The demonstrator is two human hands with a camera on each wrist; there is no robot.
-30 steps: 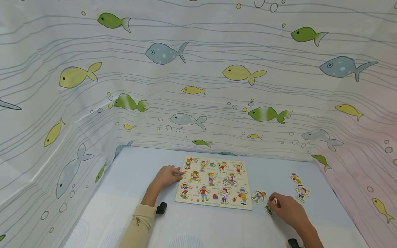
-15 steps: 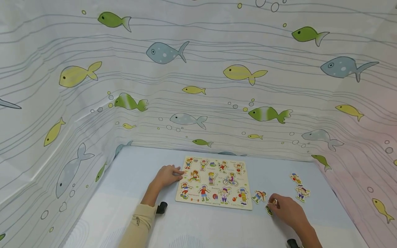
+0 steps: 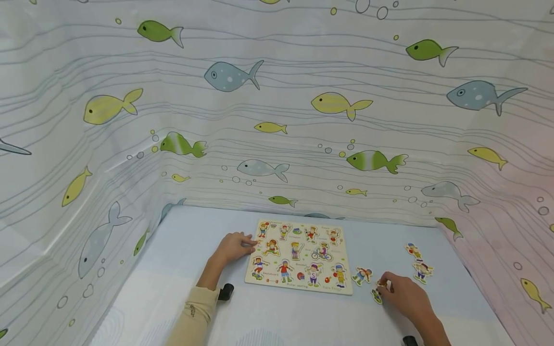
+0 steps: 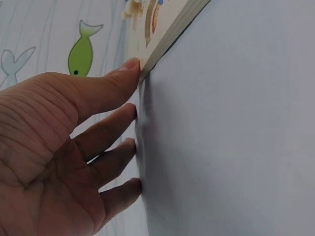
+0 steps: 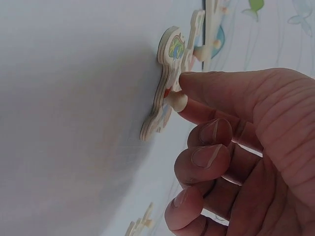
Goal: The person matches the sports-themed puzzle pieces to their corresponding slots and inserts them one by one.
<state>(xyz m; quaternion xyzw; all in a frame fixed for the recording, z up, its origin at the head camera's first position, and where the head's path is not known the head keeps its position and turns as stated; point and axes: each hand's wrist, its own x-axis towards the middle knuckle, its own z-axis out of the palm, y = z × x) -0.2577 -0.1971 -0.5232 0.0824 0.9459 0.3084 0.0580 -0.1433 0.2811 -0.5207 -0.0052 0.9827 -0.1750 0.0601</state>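
Note:
A wooden knob puzzle board (image 3: 298, 287) with printed sports figures lies flat on the table. My left hand (image 3: 235, 246) rests at the board's left side, its thumb (image 4: 129, 73) touching the edge and the other fingertips down on the table surface. Right of the board, my right hand (image 3: 404, 293) has thumb and index finger at a small figure-shaped puzzle piece (image 3: 376, 295). In the right wrist view that puzzle piece (image 5: 170, 51) lies on the table, its round wooden knob (image 5: 177, 101) by the thumb and index finger; the other fingers are curled.
Another puzzle piece (image 3: 361, 276) lies between the board and my right hand. Farther right are two more pieces, an upper piece (image 3: 413, 251) and a lower piece (image 3: 421, 271), close together. A fish-patterned curtain (image 3: 277, 144) surrounds the table's back and sides.
My right hand has shifted very slightly right, and a bit more of the puzzle piece shows. The left hand and the board look still.

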